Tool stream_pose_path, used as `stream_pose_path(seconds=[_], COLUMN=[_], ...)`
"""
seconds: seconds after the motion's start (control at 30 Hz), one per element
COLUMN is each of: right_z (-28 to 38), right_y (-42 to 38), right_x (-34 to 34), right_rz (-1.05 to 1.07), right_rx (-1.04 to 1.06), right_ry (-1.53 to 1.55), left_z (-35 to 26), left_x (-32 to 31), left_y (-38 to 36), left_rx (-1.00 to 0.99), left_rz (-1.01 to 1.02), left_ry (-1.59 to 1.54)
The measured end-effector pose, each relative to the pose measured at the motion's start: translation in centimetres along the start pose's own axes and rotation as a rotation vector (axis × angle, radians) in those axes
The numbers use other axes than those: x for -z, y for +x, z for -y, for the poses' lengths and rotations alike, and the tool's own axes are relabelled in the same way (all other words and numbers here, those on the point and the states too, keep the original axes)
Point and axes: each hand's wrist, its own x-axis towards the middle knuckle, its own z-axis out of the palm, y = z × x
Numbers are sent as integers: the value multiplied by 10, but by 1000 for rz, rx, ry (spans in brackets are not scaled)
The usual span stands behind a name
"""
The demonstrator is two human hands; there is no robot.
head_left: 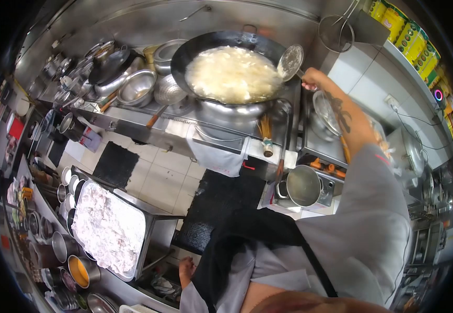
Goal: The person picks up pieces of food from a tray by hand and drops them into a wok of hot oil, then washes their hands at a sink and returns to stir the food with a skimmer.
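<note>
My right hand [314, 79] is closed around the handle of a skimmer [291, 62]. The skimmer's round head is at the right rim of a large black wok [183, 52], tilted, with pale bits on it. Pale yellow pieces [234, 74] fill the wok in bubbling, foamy oil. My left hand [186, 268] hangs low by my side near the tray counter, with its fingers curled in and nothing visible in them.
A tray of white floury pieces [111, 227] stands at lower left beside several metal pots. A perforated ladle [169, 91] and steel bowl [137, 87] lie left of the wok. A bamboo brush [266, 134] and steel pot [303, 185] are near the stove front.
</note>
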Motion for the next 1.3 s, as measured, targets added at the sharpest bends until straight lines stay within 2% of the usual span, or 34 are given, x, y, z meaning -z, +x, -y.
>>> stream_pose_path(seconds=[0.07, 0.13, 0.17, 0.23, 0.27, 0.37, 0.4, 0.5, 0.7, 0.77, 0.87, 0.97, 1.0, 1.1, 1.2, 1.3], right_z=[-2, -25, -21, -17, -12, 15, 27, 50, 86, 80, 45, 11, 21, 2, -3, -13], right_y=[18, 63, 69, 78, 95, 133, 140, 174, 110, 79, 78, 67, 7, -9, -35, -28], right_x=[-4, -3, -8, -25, -39, -75, -77, -96, -83, -68, -55, -42, -37, -33, -22, -34], right_rz=[160, 373, 409, 488, 482, 564, 618, 478, 377, 387, 376, 433, 331, 315, 312, 148], right_rx=[-49, -49, -65, -102, -44, 118, 84, 249, 328, 314, 375, 346, 335, 277, 242, 214], right_ry=[82, 235, 353, 581, 619, 651, 560, 519, 351, 340, 352, 454, 561, 704, 454, 422], left_z=[-42, 1, 17, -10, -28, -16, -12, -3, 21, 18, 15, 8, 4, -7, -15, -4], left_x=[-26, -7, -1, -31, -52, -57, -59, -66, -69, -67, -61, -52, -50, -39, -28, -12], left_y=[-45, -18, -6, -51, -78, -98, -109, -130, -124, -119, -103, -80, -73, -51, -32, -4], left_rx=[-37, -32, -34, -1, 19, 3, -5, -16, -12, -9, -2, -1, 1, 18, 50, 49], left_rz=[-66, -144, -185, -328, -399, -452, -458, -479, -415, -391, -354, -316, -303, -276, -280, -314], left_ry=[306, 55, -76, -114, -135, -14, -46, -74, 70, 105, 88, 61, 60, 81, 116, 112])
